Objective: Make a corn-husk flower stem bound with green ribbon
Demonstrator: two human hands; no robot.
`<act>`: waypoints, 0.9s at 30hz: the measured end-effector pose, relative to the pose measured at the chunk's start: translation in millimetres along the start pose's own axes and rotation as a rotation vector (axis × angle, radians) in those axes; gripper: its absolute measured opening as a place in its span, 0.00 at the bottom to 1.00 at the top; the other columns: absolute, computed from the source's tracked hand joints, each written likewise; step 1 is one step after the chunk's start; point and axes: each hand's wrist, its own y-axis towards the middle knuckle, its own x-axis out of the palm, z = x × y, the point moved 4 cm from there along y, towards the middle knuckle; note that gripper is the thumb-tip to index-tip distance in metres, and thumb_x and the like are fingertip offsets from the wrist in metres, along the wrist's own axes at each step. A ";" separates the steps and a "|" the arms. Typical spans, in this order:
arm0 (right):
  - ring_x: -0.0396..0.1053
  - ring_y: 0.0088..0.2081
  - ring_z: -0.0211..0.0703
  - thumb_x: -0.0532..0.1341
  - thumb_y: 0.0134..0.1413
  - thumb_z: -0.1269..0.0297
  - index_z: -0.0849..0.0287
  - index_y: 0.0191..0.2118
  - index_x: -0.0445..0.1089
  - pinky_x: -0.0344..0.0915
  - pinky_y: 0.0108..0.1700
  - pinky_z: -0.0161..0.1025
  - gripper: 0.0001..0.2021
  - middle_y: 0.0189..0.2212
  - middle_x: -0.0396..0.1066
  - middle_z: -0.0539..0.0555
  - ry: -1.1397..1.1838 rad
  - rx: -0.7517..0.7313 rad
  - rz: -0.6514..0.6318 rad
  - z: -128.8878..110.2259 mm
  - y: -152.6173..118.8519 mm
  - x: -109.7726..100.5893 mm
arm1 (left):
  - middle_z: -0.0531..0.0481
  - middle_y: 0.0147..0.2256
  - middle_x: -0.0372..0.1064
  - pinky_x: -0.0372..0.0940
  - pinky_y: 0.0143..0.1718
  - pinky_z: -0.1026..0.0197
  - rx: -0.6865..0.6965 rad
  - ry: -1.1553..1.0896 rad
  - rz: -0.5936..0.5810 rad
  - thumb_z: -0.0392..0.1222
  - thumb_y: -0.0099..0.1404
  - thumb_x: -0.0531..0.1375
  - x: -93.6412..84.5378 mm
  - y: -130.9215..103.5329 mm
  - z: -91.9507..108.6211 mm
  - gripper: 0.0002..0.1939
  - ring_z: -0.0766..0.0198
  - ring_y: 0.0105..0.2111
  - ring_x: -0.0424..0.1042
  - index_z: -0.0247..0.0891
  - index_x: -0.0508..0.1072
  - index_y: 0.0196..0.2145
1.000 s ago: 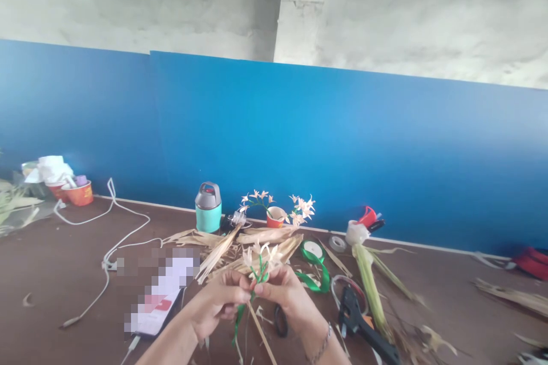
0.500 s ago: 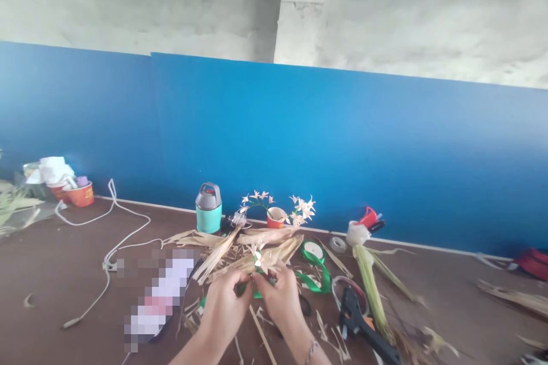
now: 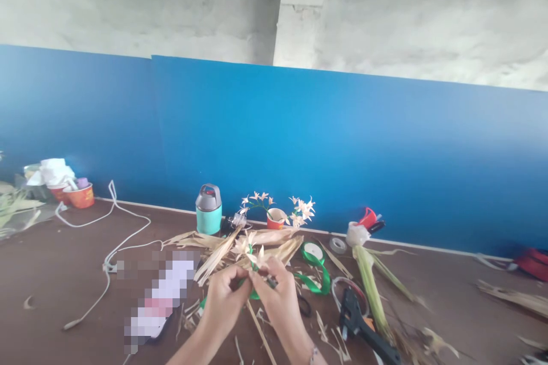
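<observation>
Just above the table, my left hand [image 3: 225, 296] and my right hand [image 3: 278, 293] meet, thumbs and fingertips pinched together. Between them is a green-wrapped flower stem [image 3: 251, 251], with cream-coloured artificial flowers [image 3: 260, 256] rising above the fingers. The lower part of the stem is hidden behind my hands. Some green ribbon or tape shows below the fingertips; how each finger holds it cannot be made out. To the right of my right hand lies a spool of green ribbon [image 3: 314, 250], its loose end curling toward me.
Dried husks [image 3: 222, 254] lie beyond my hands. A paper cup [image 3: 276, 219] with finished flowers and a teal flask [image 3: 209, 211] stand by the blue partition [image 3: 299, 137]. On the right lies a black glue gun [image 3: 363, 322], on the left a pixelated flat object [image 3: 165, 296] and white cable [image 3: 109, 251].
The flower stem has turned in my fingers: its blossoms now lean further left and spread apart, showing more of the green wrap. My hands have stayed nearly in place.
</observation>
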 end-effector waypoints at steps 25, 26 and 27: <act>0.64 0.26 0.37 0.70 0.36 0.67 0.64 0.21 0.74 0.57 0.34 0.35 0.07 0.22 0.72 0.52 0.779 0.446 -0.500 10.7 -4.3 11.6 | 0.61 0.14 0.54 0.32 0.18 0.69 -0.508 -0.451 -0.310 0.34 0.36 0.67 4.8 -8.6 -3.2 0.12 0.78 0.15 0.42 0.35 0.65 0.17; 0.64 0.26 0.37 0.71 0.35 0.67 0.64 0.20 0.73 0.57 0.33 0.35 0.07 0.21 0.72 0.52 0.752 0.448 -0.477 11.1 -3.8 11.0 | 0.61 0.14 0.54 0.32 0.18 0.68 -0.502 -0.428 -0.292 0.34 0.36 0.67 4.1 -8.1 -3.7 0.12 0.78 0.15 0.42 0.35 0.65 0.17; 0.64 0.25 0.36 0.71 0.34 0.67 0.63 0.19 0.73 0.57 0.33 0.35 0.08 0.21 0.72 0.51 0.720 0.449 -0.447 12.0 -2.9 9.9 | 0.61 0.14 0.54 0.32 0.19 0.68 -0.498 -0.401 -0.276 0.34 0.37 0.67 3.4 -7.4 -4.5 0.11 0.78 0.15 0.42 0.35 0.65 0.17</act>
